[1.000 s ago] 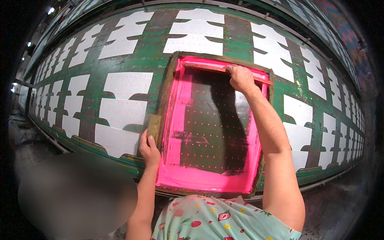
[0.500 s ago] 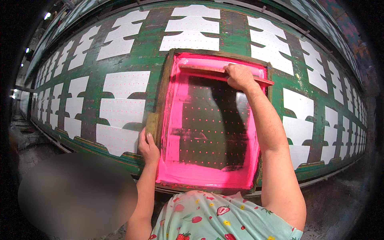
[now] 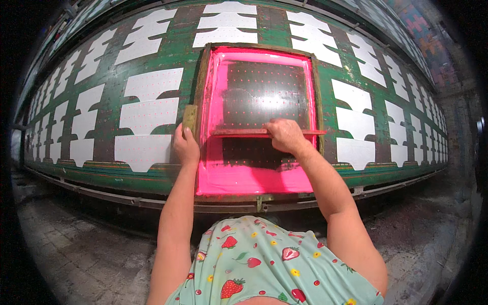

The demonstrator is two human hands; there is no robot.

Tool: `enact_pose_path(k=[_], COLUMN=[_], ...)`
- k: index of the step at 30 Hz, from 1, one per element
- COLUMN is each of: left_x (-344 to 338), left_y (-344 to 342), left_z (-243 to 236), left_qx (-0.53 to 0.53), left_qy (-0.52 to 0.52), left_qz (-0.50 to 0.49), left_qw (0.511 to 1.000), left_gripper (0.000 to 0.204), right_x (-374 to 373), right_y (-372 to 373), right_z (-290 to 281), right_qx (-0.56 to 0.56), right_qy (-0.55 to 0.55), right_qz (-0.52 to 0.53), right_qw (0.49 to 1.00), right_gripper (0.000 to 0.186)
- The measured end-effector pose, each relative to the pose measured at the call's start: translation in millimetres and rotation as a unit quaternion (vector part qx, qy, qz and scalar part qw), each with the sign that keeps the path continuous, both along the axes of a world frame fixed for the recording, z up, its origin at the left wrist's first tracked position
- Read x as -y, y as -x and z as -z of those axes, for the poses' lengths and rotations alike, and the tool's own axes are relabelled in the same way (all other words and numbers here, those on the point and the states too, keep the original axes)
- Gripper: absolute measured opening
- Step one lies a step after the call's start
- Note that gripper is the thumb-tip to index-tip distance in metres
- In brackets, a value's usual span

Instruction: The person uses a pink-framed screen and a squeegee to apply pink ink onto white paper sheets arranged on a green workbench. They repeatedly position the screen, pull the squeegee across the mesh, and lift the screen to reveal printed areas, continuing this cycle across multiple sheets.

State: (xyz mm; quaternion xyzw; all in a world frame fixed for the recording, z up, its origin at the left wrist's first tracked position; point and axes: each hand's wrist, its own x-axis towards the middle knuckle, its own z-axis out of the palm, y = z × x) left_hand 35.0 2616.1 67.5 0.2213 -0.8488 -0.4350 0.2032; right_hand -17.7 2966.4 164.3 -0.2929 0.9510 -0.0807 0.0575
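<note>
- A long green printing table [image 3: 122, 69] sweeps across a dim workshop, its two ends fading toward the dark lens rim; a second run of white shapes beyond it is cut off at the top.
- White cutout pieces [image 3: 150, 109] lie flat in rows on the table, pink dots showing on the nearer ones; the farthest blur together at the sides.
- A wood-edged printing screen [image 3: 203, 76], pink ink smeared around its dark, dotted mesh, rests on the table before the person. It hides whatever lies beneath, and the right forearm covers its lower right corner.
- A mint-green shirt [image 3: 264, 259] patterned with strawberries, cherries and yellow flowers runs off the lower edge.
- A pink-stained squeegee [image 3: 236, 133] spans the screen's lower half, its right end reaching over the frame's right side; its blade edge is hard to make out.
- The right hand [image 3: 287, 134] grips the squeegee near its middle, most fingers hidden behind the knuckles.
- The left hand [image 3: 186, 145] closes around the lower end of a wooden block [image 3: 190, 117] at the screen's left side, thumb upward, fingertips out of sight.
- Tiny lettering on the shirt, beside a strawberry, is too small to read.
</note>
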Motion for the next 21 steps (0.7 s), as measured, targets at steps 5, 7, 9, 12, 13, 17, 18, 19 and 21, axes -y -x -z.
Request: enact_pose_path(k=[5,7,9,12,13,17,18,19,21], left_x=[2,3,4,5,6,6,6,6,7], left_y=[1,0,2,4,5,7,8,8,8], left_z=[4,8,11,18,20,22,22,21,22], left_qx=[-0.001,-0.021,-0.017,-0.026,-0.033,-0.001,-0.018,-0.008,-0.002], left_qy=[0.000,0.000,-0.005,0.001,0.003,0.018,0.021,0.027,0.005], left_qz=[-0.002,0.007,0.005,-0.001,-0.001,-0.012,-0.008,-0.010,-0.004], left_qw=[1.000,1.000,1.000,1.000,0.999,1.000,1.000,1.000,1.000], left_gripper=[0.043,0.045,0.045,0.046,0.047,0.046,0.046,0.046,0.046], right_x=[6,10,12,11,11,12,11,12,13], right_y=[-91,-124,-151,-177,-183,-199,-205,-211,-223], right_z=[-2,-3,-4,-3,-2,2,2,2,4], right_qx=[-0.001,0.007,0.006,-0.019,-0.030,-0.077,-0.085,-0.055,-0.029], right_qy=[0.004,0.005,0.020,0.020,0.027,0.064,0.081,0.073,0.074], right_qz=[0.001,0.010,0.010,0.005,0.002,0.010,0.016,0.025,0.023], right_qw=[1.000,1.000,1.000,1.000,0.999,0.995,0.993,0.996,0.997], right_gripper=[0.021,0.024,0.026,0.024,0.024,0.024,0.032,0.043,0.053])
